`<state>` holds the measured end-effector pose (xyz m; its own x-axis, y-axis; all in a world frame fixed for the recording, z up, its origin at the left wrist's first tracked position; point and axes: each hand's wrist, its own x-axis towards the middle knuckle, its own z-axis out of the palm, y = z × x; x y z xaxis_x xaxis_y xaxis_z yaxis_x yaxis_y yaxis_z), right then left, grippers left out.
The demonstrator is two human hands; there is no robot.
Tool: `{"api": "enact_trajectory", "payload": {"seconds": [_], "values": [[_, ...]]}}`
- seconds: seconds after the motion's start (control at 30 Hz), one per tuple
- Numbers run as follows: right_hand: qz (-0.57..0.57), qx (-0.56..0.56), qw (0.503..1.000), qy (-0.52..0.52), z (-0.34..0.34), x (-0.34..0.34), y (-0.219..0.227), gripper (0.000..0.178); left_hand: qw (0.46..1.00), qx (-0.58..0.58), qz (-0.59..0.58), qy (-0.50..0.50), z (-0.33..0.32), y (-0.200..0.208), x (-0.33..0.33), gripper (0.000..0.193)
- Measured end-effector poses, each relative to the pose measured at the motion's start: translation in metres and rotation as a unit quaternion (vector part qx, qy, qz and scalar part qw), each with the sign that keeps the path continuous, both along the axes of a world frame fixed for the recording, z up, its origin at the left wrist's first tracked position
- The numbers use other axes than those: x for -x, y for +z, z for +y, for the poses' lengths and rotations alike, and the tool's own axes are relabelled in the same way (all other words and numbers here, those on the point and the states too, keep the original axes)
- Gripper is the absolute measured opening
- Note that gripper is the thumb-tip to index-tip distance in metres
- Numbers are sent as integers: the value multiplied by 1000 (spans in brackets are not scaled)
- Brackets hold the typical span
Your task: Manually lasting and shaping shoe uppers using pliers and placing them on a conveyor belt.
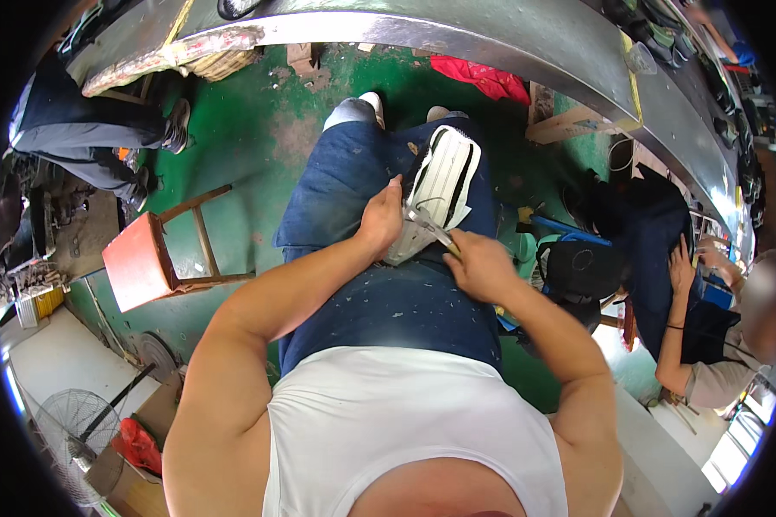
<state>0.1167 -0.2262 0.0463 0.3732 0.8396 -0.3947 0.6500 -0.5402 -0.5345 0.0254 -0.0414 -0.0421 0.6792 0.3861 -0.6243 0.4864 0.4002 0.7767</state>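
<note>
A shoe on a last [447,172] lies sole side up across my lap, its white bottom ringed by a dark edge and pale upper material. My left hand [383,215] is wrapped around the side of the shoe, its thumb pointing up along the edge. My right hand [481,265] grips metal pliers [435,228] by the handles. The jaws of the pliers meet the near end of the shoe, where loose pale material [408,247] hangs out. Whether the jaws pinch that material is too small to tell. Beneath the shoe is dark blue cloth [388,310] over my legs.
A long metal-edged bench [371,28] crosses ahead, with red cloth [483,79] under it. To the left are an overturned stool [138,263] and another person's legs [103,138]. A co-worker's arm [677,319] is at right, near a black seat [582,269]. A fan [78,431] stands lower left.
</note>
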Motion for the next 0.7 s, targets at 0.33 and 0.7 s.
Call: {"api": "enact_trajectory", "payload": {"seconds": [0.33,0.7], "values": [[-194,-104,975,30,4,-33,18,29,917,-367,-111,-109,-1,-9,3,47],[-31,-100,989,-104,-24,-38,-16,42,854,-402,-88,-316,12,20,-7,57]]}}
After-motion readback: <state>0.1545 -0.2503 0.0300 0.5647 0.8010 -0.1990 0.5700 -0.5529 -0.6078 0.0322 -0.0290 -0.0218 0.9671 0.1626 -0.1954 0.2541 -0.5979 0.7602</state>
